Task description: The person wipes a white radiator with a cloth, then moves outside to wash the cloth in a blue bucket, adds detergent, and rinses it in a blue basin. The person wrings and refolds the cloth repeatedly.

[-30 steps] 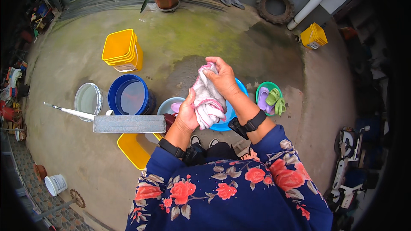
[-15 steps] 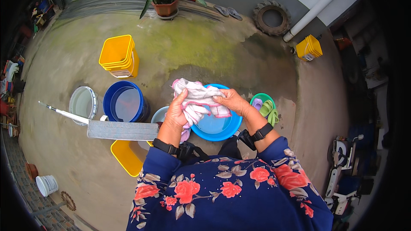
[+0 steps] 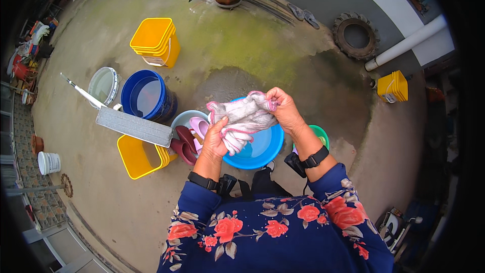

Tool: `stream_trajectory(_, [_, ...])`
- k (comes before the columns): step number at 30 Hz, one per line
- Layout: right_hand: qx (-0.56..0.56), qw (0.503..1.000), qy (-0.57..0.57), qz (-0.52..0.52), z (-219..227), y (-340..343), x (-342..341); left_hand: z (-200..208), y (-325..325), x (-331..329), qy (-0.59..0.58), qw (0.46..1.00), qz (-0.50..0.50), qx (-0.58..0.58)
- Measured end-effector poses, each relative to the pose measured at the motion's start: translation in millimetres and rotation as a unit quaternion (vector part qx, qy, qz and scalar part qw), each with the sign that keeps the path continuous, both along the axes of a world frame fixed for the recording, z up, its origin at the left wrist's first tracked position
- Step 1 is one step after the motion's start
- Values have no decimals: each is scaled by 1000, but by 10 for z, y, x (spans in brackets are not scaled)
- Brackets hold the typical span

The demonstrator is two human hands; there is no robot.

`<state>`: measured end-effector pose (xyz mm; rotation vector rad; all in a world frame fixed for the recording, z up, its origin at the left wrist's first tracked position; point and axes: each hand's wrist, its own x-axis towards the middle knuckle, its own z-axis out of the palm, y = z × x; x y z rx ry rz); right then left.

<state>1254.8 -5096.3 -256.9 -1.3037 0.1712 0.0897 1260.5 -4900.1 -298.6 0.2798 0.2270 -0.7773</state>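
In front of me I hold damp-looking, greyish-white knitted gloves (image 3: 245, 116) with pink edging, bunched together. My left hand (image 3: 215, 140) is closed on their left part, thumb on top. The fingers of my right hand (image 3: 285, 110) pinch the pink-edged right end and stretch it up and out. Directly beneath is a bright blue basin (image 3: 260, 157) with water in it, partly hidden by the gloves. Beside my left hand, a pale basin (image 3: 180, 119) carries pink shoes (image 3: 199, 126) and dark red shoes (image 3: 185, 141).
A flat grey mop (image 3: 134, 126) lies across a yellow bucket (image 3: 132, 164). Farther left stand a dark blue bucket (image 3: 146, 95) of water and a white bucket (image 3: 103, 87). Stacked yellow buckets (image 3: 156, 43) are beyond. A green basin (image 3: 320, 134) sits behind my right forearm.
My right hand has risen and drawn its end of the gloves up, spreading them wider. The view has shifted, uncovering the dark red shoes on the left.
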Motion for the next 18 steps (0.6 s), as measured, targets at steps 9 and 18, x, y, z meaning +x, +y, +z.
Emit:
stream_trajectory(9, [243,944,213,71,-776,-89,-161,-764,78,-374,47,994,89,49])
stream_trajectory(18, [64,984,165,-2,-1622,683,20,-1455,539,-549,150,984,98,16])
